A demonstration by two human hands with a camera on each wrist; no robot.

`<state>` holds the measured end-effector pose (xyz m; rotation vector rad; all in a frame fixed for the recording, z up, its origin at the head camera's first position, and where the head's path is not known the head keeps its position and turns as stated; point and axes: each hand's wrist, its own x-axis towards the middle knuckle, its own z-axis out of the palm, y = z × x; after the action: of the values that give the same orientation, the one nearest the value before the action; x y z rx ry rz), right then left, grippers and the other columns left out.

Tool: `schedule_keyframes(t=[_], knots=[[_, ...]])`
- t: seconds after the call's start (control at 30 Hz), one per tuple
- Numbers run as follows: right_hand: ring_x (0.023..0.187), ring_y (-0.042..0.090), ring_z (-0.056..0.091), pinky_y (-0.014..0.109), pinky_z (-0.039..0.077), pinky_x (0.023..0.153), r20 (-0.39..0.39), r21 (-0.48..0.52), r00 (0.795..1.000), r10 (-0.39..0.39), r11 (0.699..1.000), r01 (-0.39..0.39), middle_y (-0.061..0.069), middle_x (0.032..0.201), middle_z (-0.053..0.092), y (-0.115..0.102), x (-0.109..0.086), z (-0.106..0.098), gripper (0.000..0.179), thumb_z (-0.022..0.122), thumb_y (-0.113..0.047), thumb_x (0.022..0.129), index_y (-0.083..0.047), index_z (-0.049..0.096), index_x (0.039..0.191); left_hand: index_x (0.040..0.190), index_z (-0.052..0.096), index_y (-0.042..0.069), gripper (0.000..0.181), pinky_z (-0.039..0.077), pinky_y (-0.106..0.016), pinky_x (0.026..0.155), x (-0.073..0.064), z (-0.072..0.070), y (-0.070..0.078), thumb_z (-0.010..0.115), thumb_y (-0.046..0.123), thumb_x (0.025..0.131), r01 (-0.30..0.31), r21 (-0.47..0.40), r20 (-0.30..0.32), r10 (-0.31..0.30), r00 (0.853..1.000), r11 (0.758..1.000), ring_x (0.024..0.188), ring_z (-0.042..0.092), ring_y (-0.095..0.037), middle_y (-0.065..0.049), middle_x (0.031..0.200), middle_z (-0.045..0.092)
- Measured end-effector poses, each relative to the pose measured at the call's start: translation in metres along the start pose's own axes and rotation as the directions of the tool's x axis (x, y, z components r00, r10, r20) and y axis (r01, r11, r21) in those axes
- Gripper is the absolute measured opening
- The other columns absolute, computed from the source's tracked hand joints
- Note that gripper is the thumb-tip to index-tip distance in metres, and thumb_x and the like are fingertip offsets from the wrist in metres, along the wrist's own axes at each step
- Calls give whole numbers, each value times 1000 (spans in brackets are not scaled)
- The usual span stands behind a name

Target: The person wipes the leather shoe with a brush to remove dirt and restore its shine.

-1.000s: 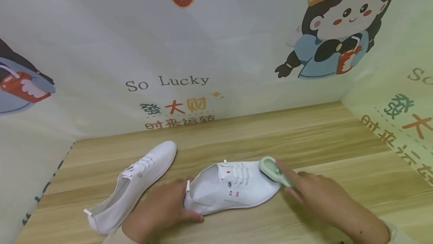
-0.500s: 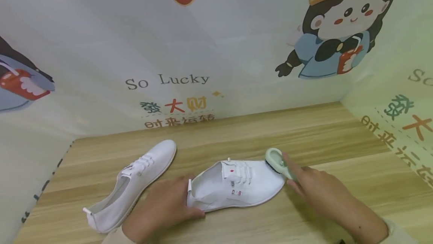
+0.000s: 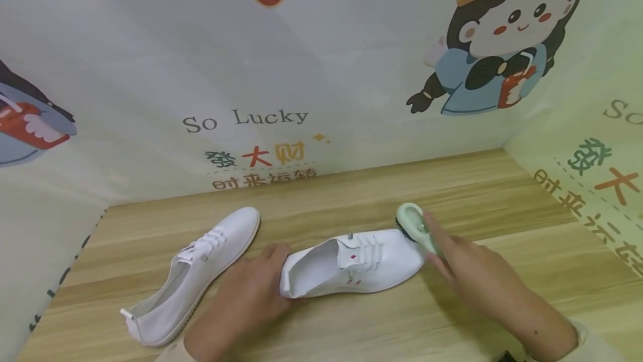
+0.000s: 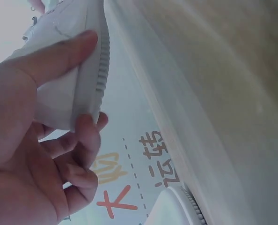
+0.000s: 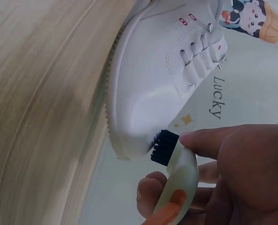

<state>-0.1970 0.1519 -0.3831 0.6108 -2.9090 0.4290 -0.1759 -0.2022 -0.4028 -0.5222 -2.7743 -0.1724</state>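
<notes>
My left hand (image 3: 258,284) grips a white lace-up shoe (image 3: 321,264) by its heel. In the left wrist view the thumb lies along the shoe's side, with the fingers curled beneath the heel. My right hand (image 3: 467,261) holds a pale green brush (image 3: 413,222) by its handle. Dark bristles (image 5: 164,147) meet the toe of the shoe in the right wrist view. That toe points right, towards the right hand. The shoe's opening faces up, and small red letters mark its side.
A matching white shoe (image 3: 201,273) rests on the wood-grain table (image 3: 351,328) to the left, beside the left forearm. A printed cloth wall (image 3: 351,72) with cartoon figures and lettering encloses the back and sides.
The held shoe has shifted slightly right and tilted, so its side lettering shows less. The brush has moved up and a little right, to the far edge of the toe.
</notes>
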Motion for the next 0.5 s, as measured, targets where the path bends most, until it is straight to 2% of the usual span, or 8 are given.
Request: schedule_keyframes(t=[0.1, 0.27, 0.5], knots=[[87, 38, 71, 45, 58, 64, 3, 3, 1000, 4, 1000, -4, 30, 114, 68, -1, 1, -1, 77, 62, -27, 99, -11, 18, 160, 106, 56, 17, 58, 41, -29, 51, 0, 0, 2, 92, 31, 62, 4, -44, -5, -4, 1000, 999, 64, 61, -15, 2, 94, 63], [91, 40, 71, 48, 58, 66, -14, 8, 1000, 8, 1000, -8, 30, 119, 66, -4, 3, -4, 79, 61, -27, 100, -14, 14, 161, 116, 55, 18, 59, 50, -32, 62, 1, -1, 3, 87, 9, 67, -14, -171, -11, 13, 1000, 985, 77, 64, -15, 0, 106, 60], [97, 42, 70, 50, 58, 71, -14, 23, 1000, 10, 1000, -10, 30, 125, 64, -8, 2, -5, 79, 60, -28, 100, -17, 12, 161, 127, 53, 17, 65, 55, -35, 77, 1, 1, -1, 84, 1, 71, -30, -267, 11, 34, 999, 963, 94, 65, -16, -2, 117, 58]])
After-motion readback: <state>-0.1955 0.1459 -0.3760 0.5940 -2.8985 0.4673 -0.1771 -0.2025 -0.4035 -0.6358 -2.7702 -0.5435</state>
